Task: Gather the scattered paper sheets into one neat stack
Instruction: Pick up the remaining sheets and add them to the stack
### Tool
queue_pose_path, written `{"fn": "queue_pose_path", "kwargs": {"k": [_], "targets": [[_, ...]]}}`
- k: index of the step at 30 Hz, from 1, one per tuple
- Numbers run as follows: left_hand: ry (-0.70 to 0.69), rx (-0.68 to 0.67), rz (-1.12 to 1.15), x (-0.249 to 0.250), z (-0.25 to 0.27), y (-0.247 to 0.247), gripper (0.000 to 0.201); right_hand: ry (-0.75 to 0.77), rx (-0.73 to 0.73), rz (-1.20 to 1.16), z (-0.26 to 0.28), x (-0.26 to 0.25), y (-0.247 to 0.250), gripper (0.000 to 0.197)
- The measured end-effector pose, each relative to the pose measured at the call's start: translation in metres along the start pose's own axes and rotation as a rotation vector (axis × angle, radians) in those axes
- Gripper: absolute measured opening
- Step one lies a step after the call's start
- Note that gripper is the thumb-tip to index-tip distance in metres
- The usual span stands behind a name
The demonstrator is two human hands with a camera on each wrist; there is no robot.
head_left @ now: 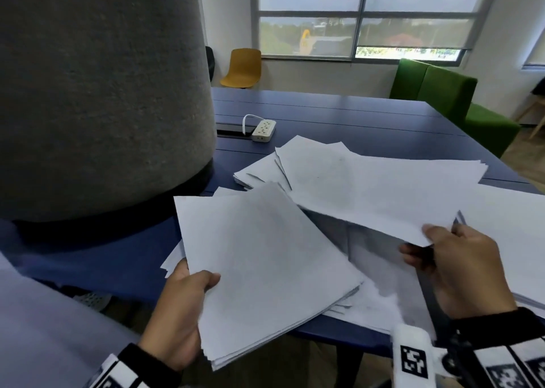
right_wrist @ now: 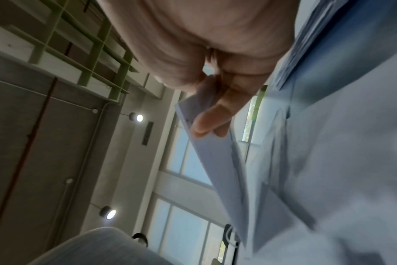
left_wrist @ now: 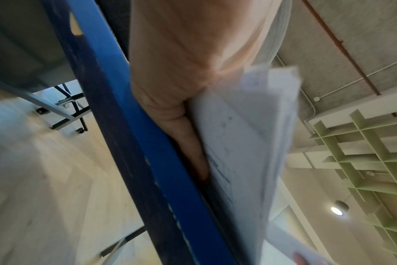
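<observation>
My left hand [head_left: 188, 296] grips a thick stack of white sheets [head_left: 262, 266] by its near left edge, thumb on top, the stack jutting over the blue table's near edge. In the left wrist view the left hand's fingers [left_wrist: 188, 136] lie under the stack [left_wrist: 245, 143]. My right hand [head_left: 436, 246] pinches the near edge of a few lifted sheets [head_left: 377, 193], raised above loose sheets [head_left: 380, 272] lying on the table. The right wrist view shows the fingertips [right_wrist: 213, 118] clamped on those sheets [right_wrist: 218, 161]. More paper [head_left: 259, 172] lies behind, and another pile [head_left: 513, 240] at the right.
A wide grey felt-covered column [head_left: 97, 92] stands at the left on the blue table [head_left: 368, 116]. A white power strip [head_left: 264, 130] and a dark cable slot lie beyond the papers. A yellow chair [head_left: 243, 67] and green sofa [head_left: 448, 98] stand by the window.
</observation>
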State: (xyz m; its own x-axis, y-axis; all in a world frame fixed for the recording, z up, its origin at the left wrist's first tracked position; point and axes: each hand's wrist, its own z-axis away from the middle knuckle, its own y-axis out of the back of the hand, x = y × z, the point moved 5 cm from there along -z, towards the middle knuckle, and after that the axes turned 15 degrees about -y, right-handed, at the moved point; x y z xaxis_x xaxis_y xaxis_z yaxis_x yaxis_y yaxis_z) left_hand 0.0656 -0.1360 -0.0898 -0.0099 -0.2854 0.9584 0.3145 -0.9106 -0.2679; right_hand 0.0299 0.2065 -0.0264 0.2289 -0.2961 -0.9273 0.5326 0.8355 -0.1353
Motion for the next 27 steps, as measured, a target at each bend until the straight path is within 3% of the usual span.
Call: {"fn": "queue_pose_path", "kwargs": {"k": [6, 9, 18, 27], "targets": [[-0.037, 0.056, -0.048, -0.006, -0.001, -0.004, 0.031, -0.023, -0.132, -0.114, 0.043, -0.002, -0.026, 0.019], [-0.044, 0.063, -0.042, -0.004, 0.0, -0.007, 0.03, -0.122, -0.259, -0.027, 0.062, 0.028, -0.051, 0.006], [-0.058, 0.081, 0.021, 0.002, 0.0, -0.011, 0.029, -0.451, -0.5, 0.198, 0.107, 0.096, -0.106, 0.006], [-0.062, 0.066, -0.02, -0.004, -0.002, -0.006, 0.027, -0.534, -0.681, 0.423, 0.129, 0.105, -0.109, 0.01]]}}
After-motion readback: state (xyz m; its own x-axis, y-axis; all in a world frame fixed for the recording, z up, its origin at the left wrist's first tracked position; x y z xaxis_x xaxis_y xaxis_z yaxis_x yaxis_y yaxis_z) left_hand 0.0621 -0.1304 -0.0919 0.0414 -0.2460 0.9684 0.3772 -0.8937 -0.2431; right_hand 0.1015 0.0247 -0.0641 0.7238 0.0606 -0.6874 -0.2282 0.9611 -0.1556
